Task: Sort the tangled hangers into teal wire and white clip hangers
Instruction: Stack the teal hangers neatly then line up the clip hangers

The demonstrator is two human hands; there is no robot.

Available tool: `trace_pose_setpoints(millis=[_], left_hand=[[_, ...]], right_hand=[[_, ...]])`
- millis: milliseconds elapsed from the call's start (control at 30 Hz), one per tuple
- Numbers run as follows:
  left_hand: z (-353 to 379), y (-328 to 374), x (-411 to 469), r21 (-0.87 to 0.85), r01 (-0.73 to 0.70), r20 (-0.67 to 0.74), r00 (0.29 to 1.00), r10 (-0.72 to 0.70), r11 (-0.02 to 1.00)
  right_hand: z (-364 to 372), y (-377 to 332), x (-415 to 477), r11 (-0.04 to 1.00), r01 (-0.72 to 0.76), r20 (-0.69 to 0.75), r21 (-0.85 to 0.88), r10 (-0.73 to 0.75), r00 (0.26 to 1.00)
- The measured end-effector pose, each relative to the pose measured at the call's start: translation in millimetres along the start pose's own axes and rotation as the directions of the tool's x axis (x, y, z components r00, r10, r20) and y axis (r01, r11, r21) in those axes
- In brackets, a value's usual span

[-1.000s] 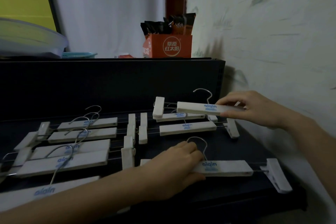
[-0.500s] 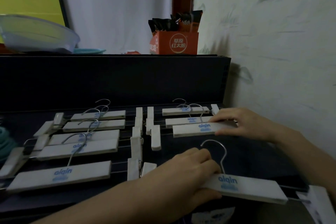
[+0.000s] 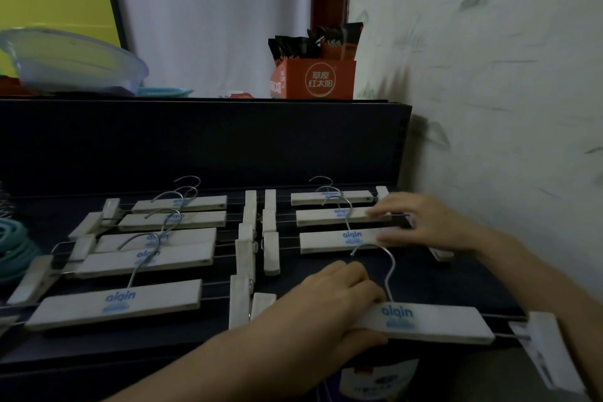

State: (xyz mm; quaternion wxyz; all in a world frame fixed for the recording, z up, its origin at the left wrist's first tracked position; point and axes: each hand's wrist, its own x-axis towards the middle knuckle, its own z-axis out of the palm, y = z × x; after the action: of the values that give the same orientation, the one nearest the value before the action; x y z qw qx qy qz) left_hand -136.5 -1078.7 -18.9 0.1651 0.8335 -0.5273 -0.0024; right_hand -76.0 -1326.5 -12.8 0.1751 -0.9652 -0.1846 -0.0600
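A dim, head-worn view looks down at a dark shelf top (image 3: 440, 284) beside a pale wall. White clip hangers (image 3: 143, 258) lie in two columns: five stacked on the left and three on the right, all with their bars running crosswise and their metal hooks pointing away. A coil of teal wire hangers (image 3: 13, 248) sits apart at the far left edge. The left hand (image 3: 329, 307) grips the nearest white clip hanger (image 3: 424, 323) at the front right of the surface, with the fingers curled over the bar's top and the thumb under its front edge. The hanger's hook curves up just past the knuckles. The right hand (image 3: 430, 225) lies with straight, spread fingers across the right ends of the second and third bars in the right column, closed around nothing. A second ago this hand held the third hanger (image 3: 339, 240) in the air above that column; now the hanger lies flat as the column's front bar. Both hands sit much as they did half a second ago. On the ledge behind are an orange box (image 3: 313, 78) and a clear bowl (image 3: 71, 62).
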Motion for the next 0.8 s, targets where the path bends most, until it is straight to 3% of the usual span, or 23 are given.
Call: trace_pose_setpoints(millis=[100, 267, 533, 800], left_hand=[[3, -1, 0, -0.013, 0.031, -0.061, 0.998, -0.031, 0.999], [11, 0, 9, -0.047, 0.103, -0.241, 0.964, -0.111, 0.994], [26, -20, 26, 0.015, 0.188, -0.283, 0.943, -0.176, 0.982], [33, -26, 28, 0.044, 0.178, -0.315, 0.936, -0.155, 0.983]], right_hand=[[-28, 3, -20, 0.977, -0.031, -0.188, 0.212, 0.072, 0.979], [-50, -2, -60, 0.917, 0.043, -0.324, 0.396, 0.095, 0.941], [-3, -4, -91, 0.93, -0.078, -0.349, 0.36, 0.211, 0.913], [33, -8, -97, 0.941, -0.075, -0.445, 0.329, 0.225, 0.867]])
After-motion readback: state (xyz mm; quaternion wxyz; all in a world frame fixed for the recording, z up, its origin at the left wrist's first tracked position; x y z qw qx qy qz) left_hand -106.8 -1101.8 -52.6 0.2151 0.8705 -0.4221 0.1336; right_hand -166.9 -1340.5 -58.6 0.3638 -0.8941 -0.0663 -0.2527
